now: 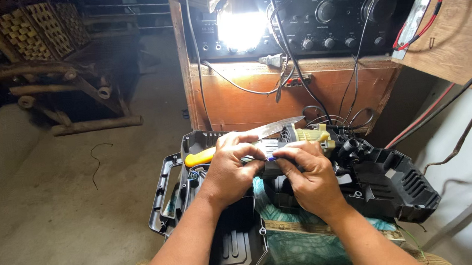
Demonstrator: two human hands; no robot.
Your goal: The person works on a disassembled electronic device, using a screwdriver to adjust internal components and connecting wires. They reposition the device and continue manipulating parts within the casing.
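2 hands (233, 169) (306, 172), 1 knife (248, 140), 1 motor (304, 138)

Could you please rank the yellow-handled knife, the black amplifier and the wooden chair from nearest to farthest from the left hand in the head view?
From the left hand:
1. Yellow-handled knife, held in it.
2. Black amplifier, up on the wooden cabinet ahead.
3. Wooden chair, far upper left.

**Packages, labels, screens**

Landmark: wooden cabinet (294, 91). On top of it, a black amplifier (316, 14) w/ a lit display panel (242, 28), rectangular, glaring white. Below and in front, a teal printed sack (301, 245), crumpled. No signs seen.
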